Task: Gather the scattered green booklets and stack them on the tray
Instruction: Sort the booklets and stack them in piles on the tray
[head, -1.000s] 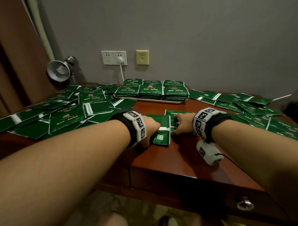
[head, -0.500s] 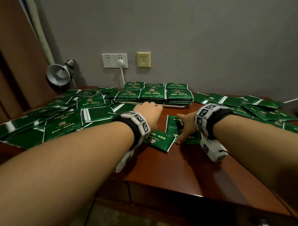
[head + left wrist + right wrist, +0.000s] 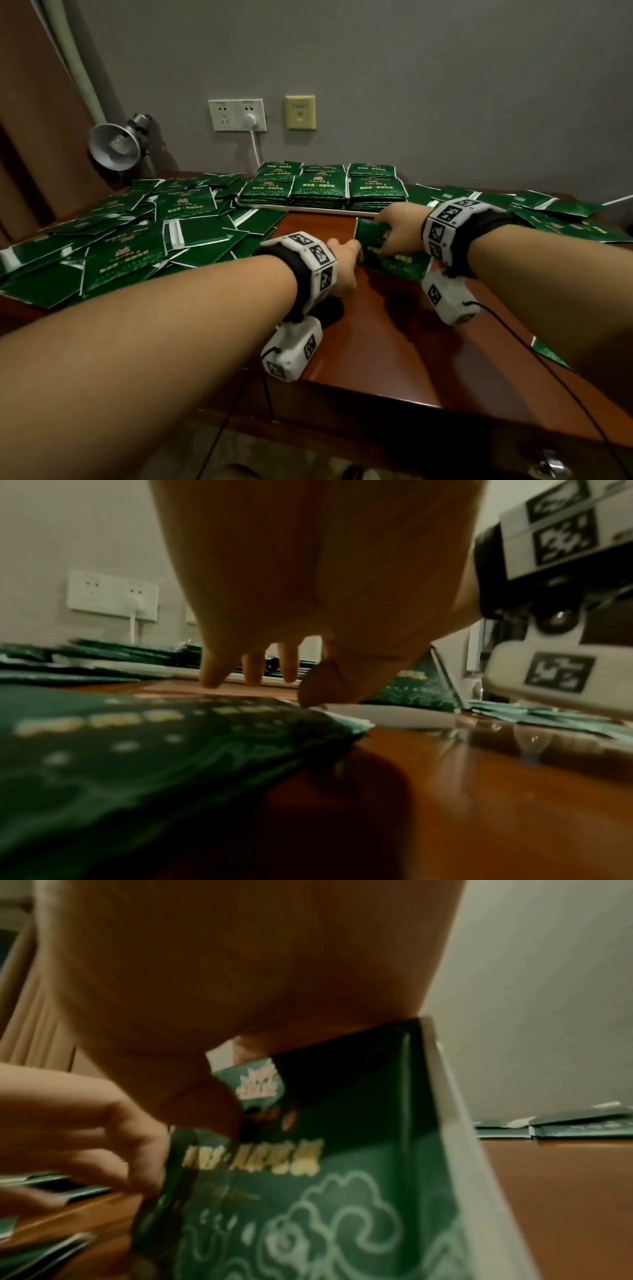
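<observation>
Just in front of the tray [image 3: 308,208], on the bare wood of the desk [image 3: 394,342], a green booklet [image 3: 373,233] is lifted at its far edge and tilted up, its near edge down among other booklets lying flat. The right hand [image 3: 400,229] pinches it, thumb on the printed cover and fingers behind, as the right wrist view shows [image 3: 342,1150]. The left hand [image 3: 342,263] reaches toward the booklet's left edge with fingers [image 3: 253,666] straight and spread, tips pointing down at the desk, holding nothing; whether it touches the booklet I cannot tell. Half a second ago the booklet lay flat under the right hand, and the left hand was farther out, near the tray; now it sits closer to the desk's front edge. On the tray stand stacked booklets [image 3: 322,186] in rows. Left of the tray lies a wide scattered heap [image 3: 120,240], and right of it more loose booklets [image 3: 565,212].
</observation>
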`<action>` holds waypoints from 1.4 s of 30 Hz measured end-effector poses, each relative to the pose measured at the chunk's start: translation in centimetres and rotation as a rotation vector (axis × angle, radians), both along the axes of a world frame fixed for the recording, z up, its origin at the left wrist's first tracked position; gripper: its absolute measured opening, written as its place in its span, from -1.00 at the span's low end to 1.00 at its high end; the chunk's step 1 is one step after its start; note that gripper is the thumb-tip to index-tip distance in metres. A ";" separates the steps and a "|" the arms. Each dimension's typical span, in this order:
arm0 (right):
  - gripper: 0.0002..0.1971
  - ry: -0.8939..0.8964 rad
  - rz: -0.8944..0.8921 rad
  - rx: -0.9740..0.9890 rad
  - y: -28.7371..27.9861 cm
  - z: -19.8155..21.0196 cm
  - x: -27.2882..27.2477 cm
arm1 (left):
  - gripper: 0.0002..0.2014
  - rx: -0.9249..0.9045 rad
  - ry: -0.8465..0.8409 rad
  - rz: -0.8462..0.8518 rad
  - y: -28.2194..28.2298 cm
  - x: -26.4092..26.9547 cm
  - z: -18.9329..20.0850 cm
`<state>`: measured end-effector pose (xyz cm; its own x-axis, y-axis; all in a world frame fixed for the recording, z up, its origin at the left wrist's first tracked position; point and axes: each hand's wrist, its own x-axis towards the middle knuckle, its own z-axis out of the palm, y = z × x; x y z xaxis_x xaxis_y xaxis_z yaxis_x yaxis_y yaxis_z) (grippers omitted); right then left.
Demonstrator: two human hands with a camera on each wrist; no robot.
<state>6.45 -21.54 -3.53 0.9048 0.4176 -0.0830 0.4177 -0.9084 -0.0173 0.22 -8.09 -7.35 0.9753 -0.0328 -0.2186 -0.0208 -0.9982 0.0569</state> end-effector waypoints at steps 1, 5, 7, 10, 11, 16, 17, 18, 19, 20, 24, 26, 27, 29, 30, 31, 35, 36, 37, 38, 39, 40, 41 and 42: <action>-0.83 0.037 -0.017 0.030 -0.1 0.3 -0.3 | -0.52 -0.030 -0.007 -0.013 0.1 -0.1 -0.1; -0.68 0.030 -0.036 -0.013 -0.2 0.2 -1.3 | -0.37 -0.070 -0.117 0.080 1.5 -0.7 -0.1; -0.51 -0.002 -0.026 -0.057 -0.2 -0.6 -1.2 | -0.09 -0.034 -0.073 0.143 2.7 -0.7 -0.1; -0.13 0.066 -0.054 -0.050 -0.4 -1.5 -0.9 | 0.15 -0.006 0.015 0.108 3.6 -1.1 -0.3; 0.00 0.097 -0.071 -0.085 -0.4 -1.6 -0.9 | 0.13 0.017 0.016 0.090 3.8 -1.1 -0.5; -0.10 0.137 -0.102 -0.241 -0.3 -2.1 -1.3 | -0.04 0.033 0.037 0.052 3.8 -1.3 -0.5; -0.15 0.144 -0.100 -0.226 -0.2 -2.0 -1.5 | -0.07 0.014 0.038 0.043 3.8 -1.5 -0.4; -0.17 0.146 -0.095 -0.212 -0.1 -2.0 -1.6 | -0.10 -0.004 0.033 0.037 3.7 -1.6 -0.3; -0.18 0.143 -0.087 -0.192 0.1 -1.9 -1.7 | -0.13 -0.019 0.018 0.033 3.6 -1.8 -0.3; -0.19 0.137 -0.078 -0.167 0.2 -1.9 -1.9 | -0.16 -0.036 0.002 0.026 3.6 -1.8 -0.4; -0.11 0.149 -0.050 -0.107 1.0 -2.3 -2.3 | -0.21 -0.156 -0.031 -0.023 3.3 -2.2 -0.4; -0.03 0.133 -0.046 -0.129 1.3 -2.4 -2.5 | -0.15 -0.169 -0.049 -0.055 3.5 -2.4 -0.2; -0.01 0.116 -0.046 -0.139 1.3 -2.4 -2.5 | -0.10 -0.155 -0.052 -0.067 3.7 -2.4 0.0; -0.01 0.087 -0.048 -0.143 1.4 -2.2 -2.5 | 0.00 -0.088 -0.037 -0.085 4.5 -2.3 0.6; -0.03 0.072 -0.043 -0.136 1.4 -2.1 -2.3 | 0.01 -0.051 -0.032 -0.094 5.0 -2.2 1.0; -0.08 0.058 -0.032 -0.119 1.4 -1.9 -2.1 | 0.00 -0.021 -0.037 -0.101 5.5 -2.0 1.5; -0.21 -0.013 0.020 -0.079 1.8 -1.0 -0.9 | -0.12 0.134 -0.131 -0.132 8.2 -0.7 3.7; -0.21 -0.039 0.027 -0.083 2.0 -0.6 -0.5 | -0.14 0.185 -0.150 -0.140 8.9 -0.1 4.3; -0.19 -0.066 0.031 -0.086 2.2 -0.1 0.1 | -0.15 0.235 -0.165 -0.148 9.5 0.6 4.8; -0.16 -0.088 0.032 -0.091 2.5 0.5 0.9 | -0.15 0.280 -0.180 -0.156 10.1 1.4 5.3; -0.13 -0.102 0.033 -0.095 2.8 1.2 1.7 | -0.13 0.315 -0.189 -0.160 10.8 2.4 5.7; -0.10 -0.111 0.033 -0.097 3.2 1.9 2.7 | -0.10 0.328 -0.194 -0.160 11.5 3.4 6.1; -0.08 -0.117 0.034 -0.095 3.5 2.6 3.8 | -0.07 0.326 -0.195 -0.151 12.2 4.5 6.6; -0.07 -0.123 0.032 -0.090 4.0 3.3 4.9 | -0.05 0.319 -0.191 -0.142 12.9 5.8 7.0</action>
